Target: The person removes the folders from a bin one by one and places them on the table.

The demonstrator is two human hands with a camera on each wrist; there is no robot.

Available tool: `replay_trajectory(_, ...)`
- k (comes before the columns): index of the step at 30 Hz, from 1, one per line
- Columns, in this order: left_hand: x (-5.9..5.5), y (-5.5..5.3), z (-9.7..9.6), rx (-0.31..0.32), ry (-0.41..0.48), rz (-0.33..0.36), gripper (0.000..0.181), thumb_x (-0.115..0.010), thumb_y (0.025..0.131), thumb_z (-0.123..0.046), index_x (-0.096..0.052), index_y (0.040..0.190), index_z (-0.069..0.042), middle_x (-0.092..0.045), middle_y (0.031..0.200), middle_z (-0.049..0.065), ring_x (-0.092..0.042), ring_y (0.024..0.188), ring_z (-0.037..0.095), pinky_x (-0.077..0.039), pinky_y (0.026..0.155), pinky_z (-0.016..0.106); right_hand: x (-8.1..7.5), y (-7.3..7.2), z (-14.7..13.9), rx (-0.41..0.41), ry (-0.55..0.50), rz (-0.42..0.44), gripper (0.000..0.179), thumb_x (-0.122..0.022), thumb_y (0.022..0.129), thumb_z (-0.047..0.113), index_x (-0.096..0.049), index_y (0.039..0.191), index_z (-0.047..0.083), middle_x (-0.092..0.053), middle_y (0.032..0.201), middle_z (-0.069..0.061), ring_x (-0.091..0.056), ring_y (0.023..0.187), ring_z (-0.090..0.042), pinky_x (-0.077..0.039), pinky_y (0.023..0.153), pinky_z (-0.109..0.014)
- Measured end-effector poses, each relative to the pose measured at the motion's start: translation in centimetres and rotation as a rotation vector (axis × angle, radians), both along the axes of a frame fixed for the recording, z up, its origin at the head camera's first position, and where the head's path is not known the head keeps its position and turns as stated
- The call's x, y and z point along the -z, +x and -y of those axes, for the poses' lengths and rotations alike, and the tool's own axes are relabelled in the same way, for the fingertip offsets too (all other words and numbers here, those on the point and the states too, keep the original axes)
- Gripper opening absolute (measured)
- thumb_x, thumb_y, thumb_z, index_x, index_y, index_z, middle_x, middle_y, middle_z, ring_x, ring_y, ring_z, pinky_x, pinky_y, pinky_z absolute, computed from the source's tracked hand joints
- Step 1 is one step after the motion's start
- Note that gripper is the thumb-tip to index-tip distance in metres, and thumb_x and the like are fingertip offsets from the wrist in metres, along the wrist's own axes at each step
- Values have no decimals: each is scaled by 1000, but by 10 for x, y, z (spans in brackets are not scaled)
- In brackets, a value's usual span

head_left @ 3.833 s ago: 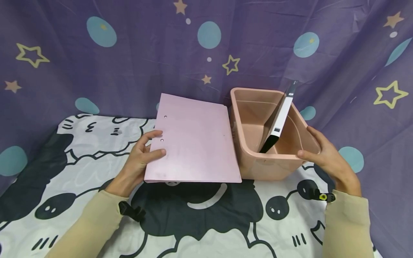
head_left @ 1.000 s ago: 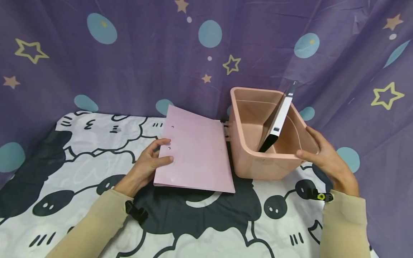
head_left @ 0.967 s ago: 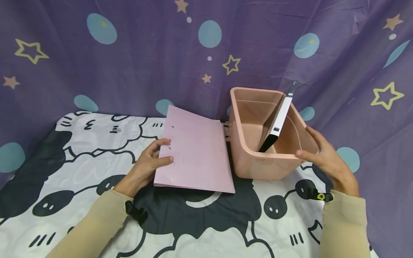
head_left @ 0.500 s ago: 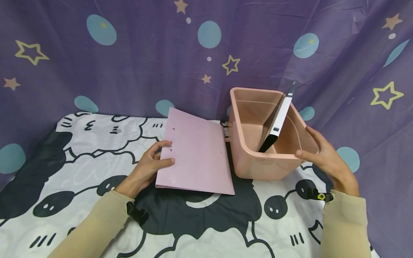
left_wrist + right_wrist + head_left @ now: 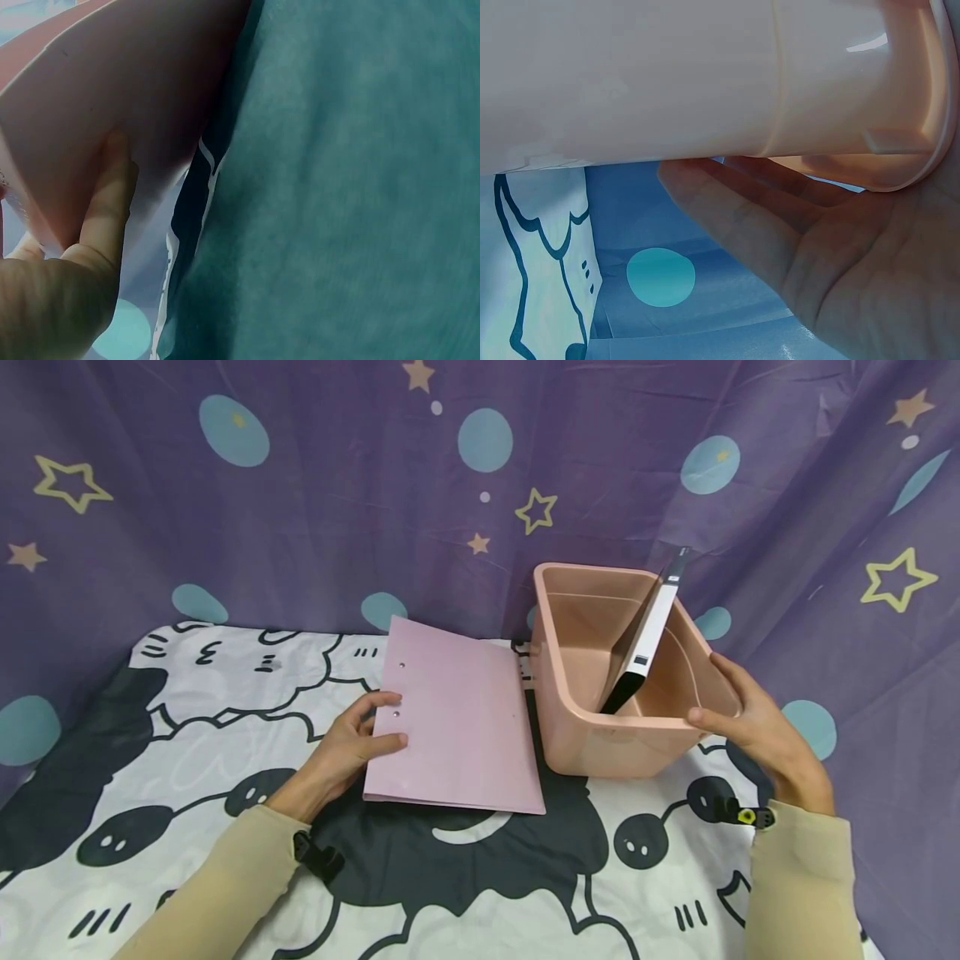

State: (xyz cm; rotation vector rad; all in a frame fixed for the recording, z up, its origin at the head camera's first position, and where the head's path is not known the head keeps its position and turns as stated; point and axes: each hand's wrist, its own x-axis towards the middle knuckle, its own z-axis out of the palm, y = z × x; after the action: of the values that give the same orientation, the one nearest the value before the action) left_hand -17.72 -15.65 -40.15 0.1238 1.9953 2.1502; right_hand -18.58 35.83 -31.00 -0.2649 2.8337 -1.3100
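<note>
Pink folder (image 5: 457,718), one; bin (image 5: 600,747), one

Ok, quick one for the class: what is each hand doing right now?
Left hand: holding the pink folder by its left edge.
Right hand: holding the bin at its right side.

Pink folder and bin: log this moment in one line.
left hand: grips pink folder | right hand: holds bin by rim | pink folder: left of bin | black-and-white binder: tilted inside bin
</note>
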Motion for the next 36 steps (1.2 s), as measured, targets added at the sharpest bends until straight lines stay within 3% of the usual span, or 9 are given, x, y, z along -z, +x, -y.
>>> replay_trajectory(9,0,1,1,1,-78,-13,72,-76,74,4,-41,136,-8,-50,122,22,-65,83,27,-56,67,41,0,-1,0,-8,7,0,93,-67,87,23,-4,155,20,-15,156,-14,-31,129,-36,-26,100,-61)
replay_trajectory(22,2,0,7,2,-252,-26,73,-79,75,-7,-41,138,-10,-48,122,23,-63,86,29,-55,70,39,0,-3,1,-25,-14,0,92,-67,87,21,-4,155,20,-13,157,-14,-28,129,-37,-26,100,-64)
replay_trajectory(28,0,1,9,10,-320,-29,74,-79,76,-11,-39,138,-8,-49,121,25,-63,86,28,-54,71,37,0,-1,1,-27,10,-4,91,-66,88,23,-4,155,21,-15,156,-14,-31,128,-35,-29,100,-54)
replay_trajectory(31,-2,1,9,9,-358,-30,75,-80,76,-12,-39,139,-7,-50,120,25,-62,85,27,-54,71,36,1,-1,0,-23,7,-1,91,-67,88,22,-5,155,22,-15,156,-12,-32,128,-33,-31,100,-43)
replay_trajectory(36,-3,1,9,14,-411,-29,75,-80,76,-15,-40,139,-8,-51,120,26,-63,84,27,-53,71,35,1,-1,-2,-25,3,-6,90,-66,89,22,-5,155,21,-15,156,-15,-30,129,-36,-26,103,-49)
